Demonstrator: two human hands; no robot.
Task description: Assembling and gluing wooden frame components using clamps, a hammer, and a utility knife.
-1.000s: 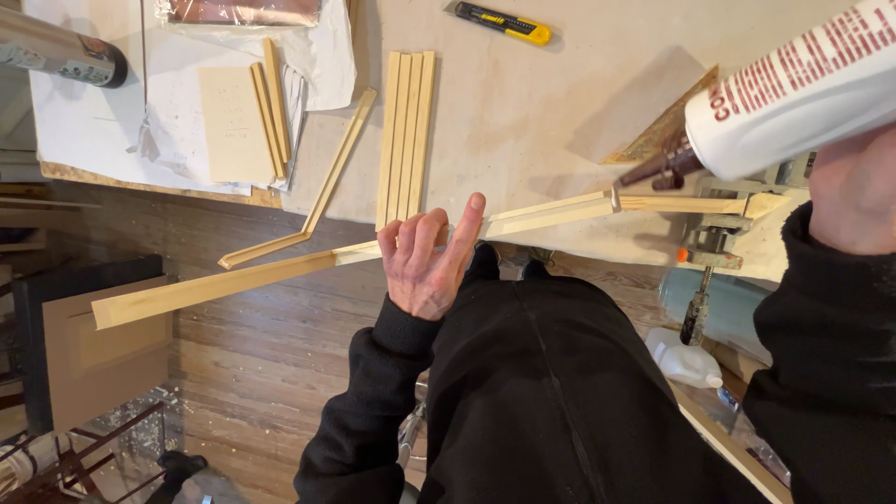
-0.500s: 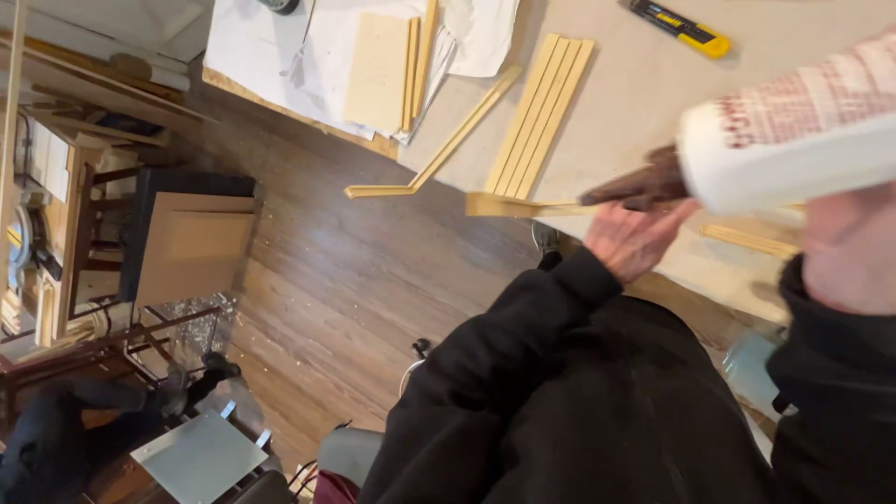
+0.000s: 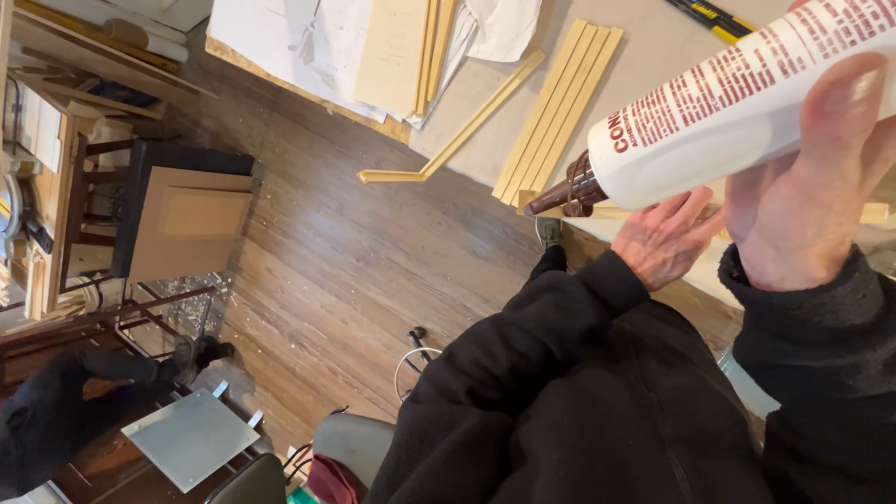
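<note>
A: What does the right hand (image 3: 810, 191) hold?

B: It holds a white glue bottle (image 3: 737, 103) with red print and a brown nozzle. The fingers are wrapped around the body of the bottle and the thumb presses on its side. The bottle is tilted, and the nozzle points down and to the left, close above a thin wooden strip (image 3: 597, 212).

A: And the left hand (image 3: 665, 238)?

B: It lies flat on this wooden strip, at the edge of the table (image 3: 653, 56). The fingers are straight and close together, only a little apart at the tips. They press the strip down; they do not pinch it.

A: Where is the strip exactly?

B: It lies along the near edge of the table, under the bottle. Its left end shows just beside the nozzle, and the rest goes under the hand and the bottle.

A: What else is on the table?

B: A row of wooden slats (image 3: 558, 107) lies side by side, just behind the nozzle. Left of them is one long angled strip (image 3: 467, 126), which hangs over the table edge. Farther left are sheets of paper (image 3: 308, 42). A yellow and black utility knife (image 3: 714, 19) lies at the top. Under the table is a wooden floor (image 3: 355, 261).
</note>
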